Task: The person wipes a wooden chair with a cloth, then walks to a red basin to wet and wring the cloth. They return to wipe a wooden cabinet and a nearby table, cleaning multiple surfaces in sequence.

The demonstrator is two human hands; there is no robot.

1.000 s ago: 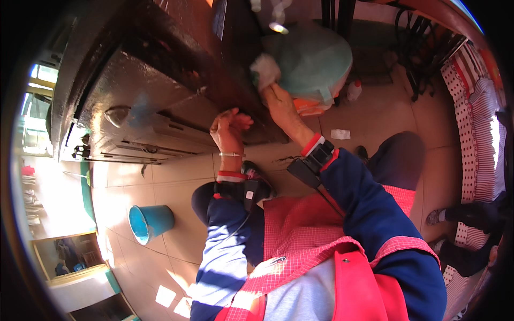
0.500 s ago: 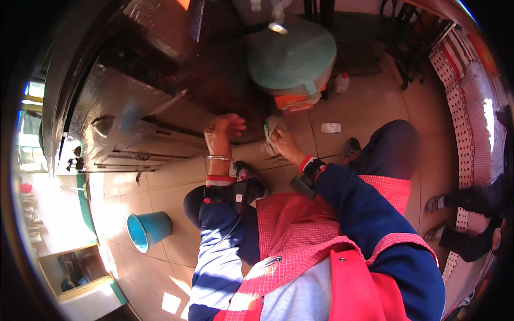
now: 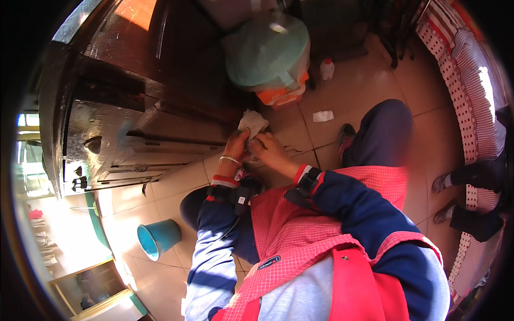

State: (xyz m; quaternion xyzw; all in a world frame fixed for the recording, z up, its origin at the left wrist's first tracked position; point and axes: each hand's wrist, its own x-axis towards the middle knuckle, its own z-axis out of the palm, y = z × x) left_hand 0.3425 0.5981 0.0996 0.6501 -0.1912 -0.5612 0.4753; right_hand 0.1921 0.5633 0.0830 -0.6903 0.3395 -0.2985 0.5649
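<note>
Along the left side, the dark wooden cabinet (image 3: 128,112) stands like a wall and blocks a sideways move of the left hand (image 3: 235,147). Ahead, the round green-covered container (image 3: 267,51) closes the way. Between this container and the right leg (image 3: 383,134), a hand can pass over the tiled floor (image 3: 348,96); a flat white paper (image 3: 323,116) lies low there, and a small bottle (image 3: 327,69) stands farther off. Between the left knee (image 3: 194,207) and the cabinet, a floor strip leads toward the blue bucket (image 3: 159,239).
</note>
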